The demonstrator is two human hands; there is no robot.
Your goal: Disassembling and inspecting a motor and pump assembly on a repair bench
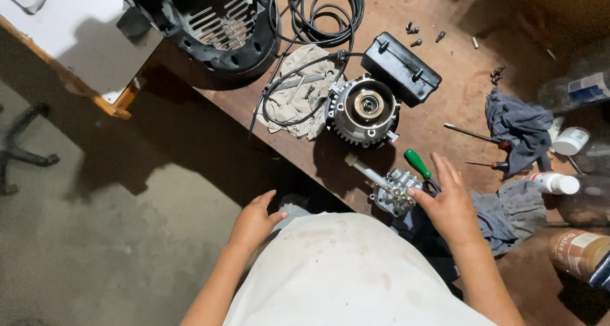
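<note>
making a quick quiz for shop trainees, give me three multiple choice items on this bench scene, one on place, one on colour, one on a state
1. Where does the round silver metal motor lie?
A. on the brown wooden bench
B. on the concrete floor
C. on the white board

2. What colour is the plastic handle of the screwdriver by the right hand?
A. red
B. green
C. yellow

3. What is the left hand doing?
A. gripping the black cable
B. holding a grey rag
C. holding nothing, at the bench edge

Answers: 1 A, the motor sits on the bench beside the black rectangular box. 2 B, the handle is plainly green. 3 C, its fingers are open and empty.
</note>
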